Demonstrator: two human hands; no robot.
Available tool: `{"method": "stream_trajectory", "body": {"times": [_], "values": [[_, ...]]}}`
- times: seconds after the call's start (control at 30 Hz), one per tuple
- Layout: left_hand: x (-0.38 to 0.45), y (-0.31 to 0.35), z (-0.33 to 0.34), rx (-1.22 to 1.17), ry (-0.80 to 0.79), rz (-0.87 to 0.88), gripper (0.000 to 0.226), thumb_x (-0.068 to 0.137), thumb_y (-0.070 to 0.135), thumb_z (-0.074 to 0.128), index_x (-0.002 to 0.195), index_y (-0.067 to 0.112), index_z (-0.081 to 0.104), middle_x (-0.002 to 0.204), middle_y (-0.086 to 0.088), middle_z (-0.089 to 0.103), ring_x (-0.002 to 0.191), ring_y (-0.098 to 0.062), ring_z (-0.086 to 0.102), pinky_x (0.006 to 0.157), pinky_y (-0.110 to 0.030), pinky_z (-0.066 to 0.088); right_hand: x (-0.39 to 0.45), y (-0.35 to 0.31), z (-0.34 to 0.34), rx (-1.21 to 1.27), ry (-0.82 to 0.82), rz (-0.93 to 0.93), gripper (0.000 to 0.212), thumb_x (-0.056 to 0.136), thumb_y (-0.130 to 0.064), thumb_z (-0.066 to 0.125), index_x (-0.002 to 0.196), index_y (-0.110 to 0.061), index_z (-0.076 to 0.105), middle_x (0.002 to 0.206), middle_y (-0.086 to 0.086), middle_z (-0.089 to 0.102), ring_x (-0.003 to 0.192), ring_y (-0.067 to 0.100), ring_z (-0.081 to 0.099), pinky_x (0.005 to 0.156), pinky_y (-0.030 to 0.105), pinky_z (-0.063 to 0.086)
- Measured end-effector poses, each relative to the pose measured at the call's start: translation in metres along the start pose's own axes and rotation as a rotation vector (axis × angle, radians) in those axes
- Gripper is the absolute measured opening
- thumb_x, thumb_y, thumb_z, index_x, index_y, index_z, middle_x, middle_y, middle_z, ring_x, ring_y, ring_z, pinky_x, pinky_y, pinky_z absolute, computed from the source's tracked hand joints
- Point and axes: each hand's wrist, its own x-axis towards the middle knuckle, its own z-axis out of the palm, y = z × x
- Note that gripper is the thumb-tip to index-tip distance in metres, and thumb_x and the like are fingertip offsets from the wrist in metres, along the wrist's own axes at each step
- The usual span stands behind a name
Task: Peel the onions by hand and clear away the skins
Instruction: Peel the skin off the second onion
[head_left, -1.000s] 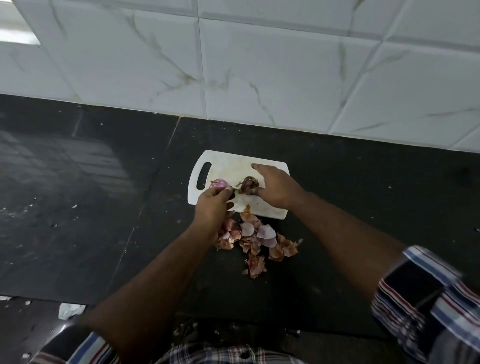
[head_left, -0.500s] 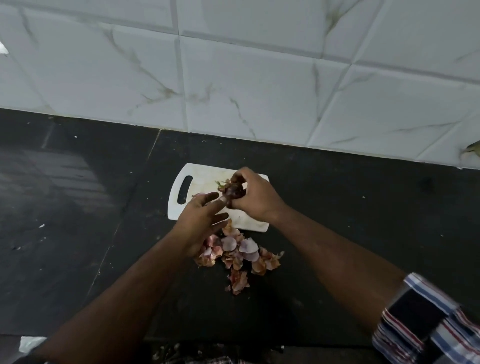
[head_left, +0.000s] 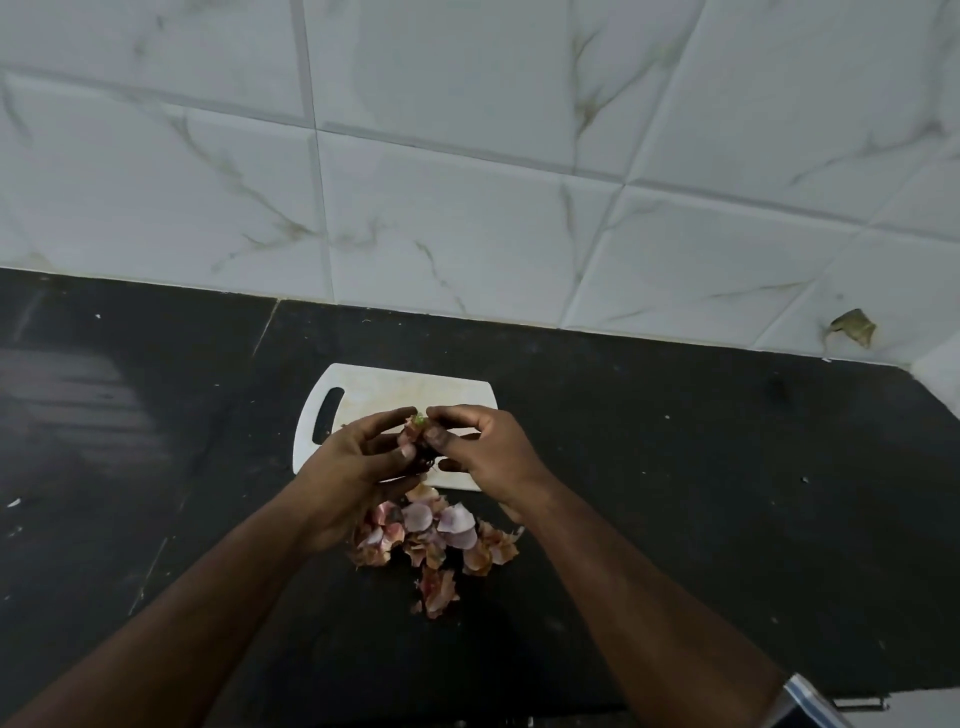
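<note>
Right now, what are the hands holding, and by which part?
One small onion, between both hands: left hand cradles its lower body, right hand pinches its top skin.

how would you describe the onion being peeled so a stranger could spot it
On the black counter lies a white cutting board. Just above its near edge, left hand and right hand hold the onion. Unlike the loose skins below, it is gripped and held up.
</note>
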Motion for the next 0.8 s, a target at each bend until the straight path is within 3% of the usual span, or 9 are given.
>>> {"method": "stream_trajectory", "body": {"times": [0.13,0.3,0.5,0.6,0.7,0.8], "values": [[-0.008,0.005,0.002,0.0,-0.003,0.016,0.039,0.09,-0.007,0.059,0.126,0.007,0.062,0.116,-0.018,0.073,0.101,-0.025,0.074,0.082,-0.031,0.062,-0.008,-0.006,0.003,0.053,0.012,-0.005,0.029,0.087,-0.015,0.076,0.116,-0.013,0.073,0.111,-0.001,0.073,0.098,0.017,0.072,0.084,0.034,0.061],[-0.015,0.004,0.001,0.031,-0.008,0.03,0.038,0.089,-0.009,0.059,0.125,0.003,0.063,0.116,-0.018,0.073,0.105,-0.026,0.073,0.084,-0.03,0.061,-0.017,-0.012,0.007,0.076,0.02,0.025,0.024,0.087,-0.008,0.074,0.111,-0.01,0.075,0.109,0.004,0.074,0.096,0.019,0.073,0.084,0.035,0.061],[-0.018,0.004,-0.001,0.1,-0.004,0.036,0.049,0.079,0.0,0.067,0.127,0.009,0.064,0.117,-0.016,0.073,0.103,-0.024,0.072,0.069,-0.025,0.059,-0.024,-0.02,0.011,0.076,0.048,0.077,0.017,0.091,-0.002,0.066,0.106,-0.004,0.074,0.102,0.013,0.074,0.09,0.026,0.074,0.08,0.04,0.063],[-0.021,0.003,-0.002,0.117,0.001,0.051,0.05,0.079,0.0,0.068,0.128,0.01,0.063,0.117,-0.013,0.074,0.102,-0.023,0.073,0.071,-0.027,0.059,-0.029,-0.024,0.011,0.101,0.025,0.107,0.013,0.092,-0.008,0.068,0.104,-0.006,0.074,0.099,0.01,0.074,0.091,0.025,0.074,0.079,0.041,0.063],[-0.023,0.001,-0.002,0.122,0.013,0.054,0.047,0.085,-0.004,0.065,0.129,0.01,0.062,0.117,-0.011,0.074,0.105,-0.026,0.073,0.084,-0.038,0.058,-0.033,-0.027,0.013,0.098,0.009,0.113,0.014,0.09,-0.017,0.072,0.102,-0.009,0.074,0.097,0.008,0.076,0.09,0.022,0.075,0.078,0.04,0.063],[-0.027,0.002,-0.002,0.146,0.015,0.059,0.046,0.087,-0.006,0.064,0.128,0.014,0.063,0.118,-0.008,0.074,0.102,-0.023,0.074,0.078,-0.034,0.061,-0.034,-0.026,0.013,0.11,0.025,0.104,0.016,0.088,-0.011,0.073,0.102,-0.003,0.073,0.099,0.012,0.075,0.089,0.024,0.075,0.079,0.038,0.063]]}}
